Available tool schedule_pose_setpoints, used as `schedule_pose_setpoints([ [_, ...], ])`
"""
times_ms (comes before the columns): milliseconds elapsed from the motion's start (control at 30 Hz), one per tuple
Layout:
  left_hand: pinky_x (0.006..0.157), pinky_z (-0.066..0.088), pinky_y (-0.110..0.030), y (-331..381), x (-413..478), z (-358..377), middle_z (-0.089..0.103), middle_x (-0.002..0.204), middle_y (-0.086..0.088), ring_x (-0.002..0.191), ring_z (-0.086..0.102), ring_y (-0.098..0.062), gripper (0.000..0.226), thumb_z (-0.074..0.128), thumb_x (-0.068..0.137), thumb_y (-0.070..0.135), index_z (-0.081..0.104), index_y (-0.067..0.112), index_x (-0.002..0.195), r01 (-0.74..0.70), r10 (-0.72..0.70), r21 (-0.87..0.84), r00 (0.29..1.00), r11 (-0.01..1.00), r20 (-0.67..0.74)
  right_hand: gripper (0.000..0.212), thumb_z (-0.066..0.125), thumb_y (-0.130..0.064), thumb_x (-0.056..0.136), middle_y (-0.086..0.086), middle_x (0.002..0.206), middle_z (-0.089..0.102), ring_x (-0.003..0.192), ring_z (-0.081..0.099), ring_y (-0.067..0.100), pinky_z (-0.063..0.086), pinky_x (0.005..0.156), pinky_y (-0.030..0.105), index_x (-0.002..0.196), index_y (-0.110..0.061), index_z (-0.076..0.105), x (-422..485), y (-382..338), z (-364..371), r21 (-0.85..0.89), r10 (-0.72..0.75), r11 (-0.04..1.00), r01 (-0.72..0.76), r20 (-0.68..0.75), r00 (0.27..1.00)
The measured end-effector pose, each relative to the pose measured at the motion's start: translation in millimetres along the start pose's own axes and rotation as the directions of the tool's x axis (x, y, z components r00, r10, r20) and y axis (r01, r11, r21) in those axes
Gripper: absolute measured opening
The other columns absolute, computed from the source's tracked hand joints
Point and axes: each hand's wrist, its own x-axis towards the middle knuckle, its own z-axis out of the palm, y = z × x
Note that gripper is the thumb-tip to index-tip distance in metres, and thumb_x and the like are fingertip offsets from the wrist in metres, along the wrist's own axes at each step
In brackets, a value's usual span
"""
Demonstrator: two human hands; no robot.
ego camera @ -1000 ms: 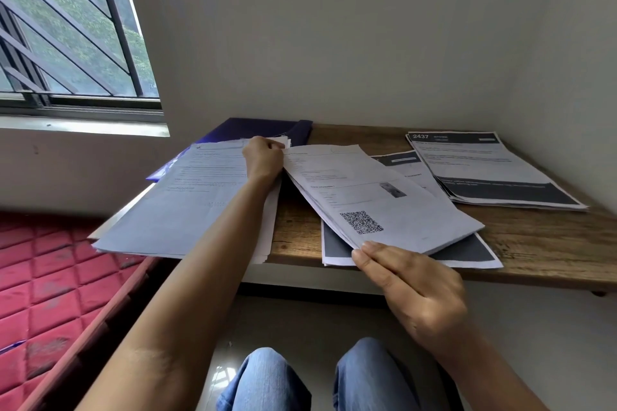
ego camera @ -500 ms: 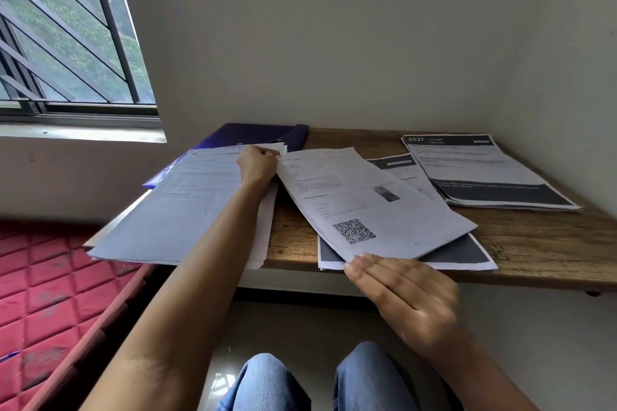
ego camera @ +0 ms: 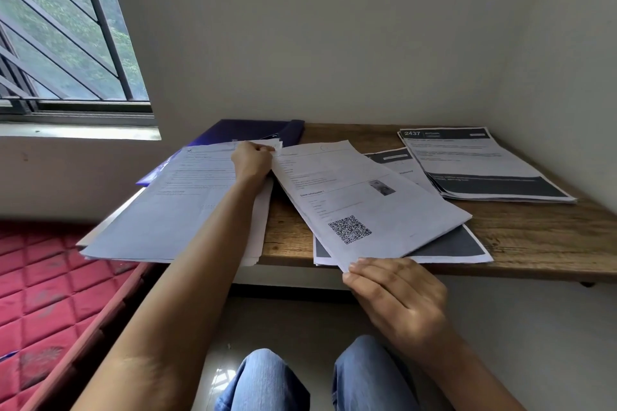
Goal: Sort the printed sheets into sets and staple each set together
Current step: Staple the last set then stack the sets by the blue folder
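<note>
Wooden desk (ego camera: 521, 237) fills the middle of the view, its far corner tucked against pale walls and its near edge partly covered by paper. At about ten o'clock a thick stack of sheets (ego camera: 173, 207) overhangs the desk's left end; the left hand (ego camera: 252, 160) lies across its top corner with fingers curled onto the paper, and whether they pinch a sheet or only press on it cannot be told, since the fingertips are hidden under the hand. A dark blue folder (ego camera: 247, 132) shows behind that stack, mostly covered by it. From the left hand toward five o'clock runs a page with a square code (ego camera: 364, 197), tilted and lifted at its near corner, where the right hand (ego camera: 397, 297) pinches it between thumb and closed fingers; the thumb itself is out of sight beneath the paper. Under that page lie sheets with a dark band (ego camera: 447, 247), only their edges visible. At two o'clock a separate pile headed 2437 (ego camera: 474, 163) rests flat, well apart from both hands. Print on every sheet is too small to read. Knees in blue jeans (ego camera: 267, 380) are cut off at the bottom edge.
</note>
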Motion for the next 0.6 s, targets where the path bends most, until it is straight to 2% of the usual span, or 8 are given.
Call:
schedule_pose_setpoints([
  [133, 0.075, 0.049, -0.029, 0.3, 0.7, 0.4, 0.058, 0.106, -0.005, 0.089, 0.053, -0.019, 0.034, 0.041, 0.096, 0.005, 0.073, 0.008, 0.103, 0.018, -0.018, -0.028, 1.000, 0.999, -0.001, 0.015, 0.079, -0.009, 0.079, 0.001, 0.100, 0.073, 0.096, 0.069, 0.016, 0.055, 0.078, 0.033, 0.093, -0.013, 0.078, 2.2, -0.8, 0.6, -0.017, 0.017, 1.000, -0.017, -0.002, 1.000],
  [267, 0.080, 0.053, -0.032, 0.3, 1.3, 0.8, 0.054, 0.103, -0.003, 0.090, 0.054, -0.020, 0.033, 0.042, 0.096, 0.006, 0.074, 0.009, 0.103, 0.044, -0.044, -0.048, 0.999, 0.998, 0.000, 0.008, 0.076, -0.020, 0.083, 0.000, 0.098, 0.074, 0.094, 0.070, 0.016, 0.055, 0.079, 0.034, 0.089, -0.015, 0.079, 7.6, -3.2, 1.6, -0.005, 0.043, 0.999, -0.043, -0.020, 0.999],
  [400, 0.088, 0.055, -0.043, -2.7, 6.5, 1.1, 0.058, 0.104, -0.006, 0.099, 0.060, -0.027, 0.030, 0.045, 0.095, 0.006, 0.074, 0.011, 0.101, 0.096, -0.094, -0.089, 0.995, 0.991, 0.024, 0.013, 0.079, -0.011, 0.079, -0.001, 0.098, 0.074, 0.095, 0.070, 0.015, 0.054, 0.081, 0.033, 0.092, -0.014, 0.078, 1.6, -3.6, 2.6, -0.009, 0.013, 1.000, -0.014, -0.013, 1.000],
  [600, 0.083, 0.057, -0.039, -4.4, 8.0, 2.1, 0.061, 0.110, -0.009, 0.099, 0.060, -0.026, 0.025, 0.050, 0.096, 0.008, 0.074, 0.014, 0.099, 0.140, -0.135, -0.130, 0.990, 0.982, 0.046, 0.017, 0.069, -0.012, 0.089, -0.004, 0.096, 0.074, 0.093, 0.069, 0.011, 0.054, 0.077, 0.028, 0.104, -0.017, 0.075, 1.0, -1.6, -1.7, -0.026, -0.073, 0.997, 0.073, -0.005, 0.997],
])
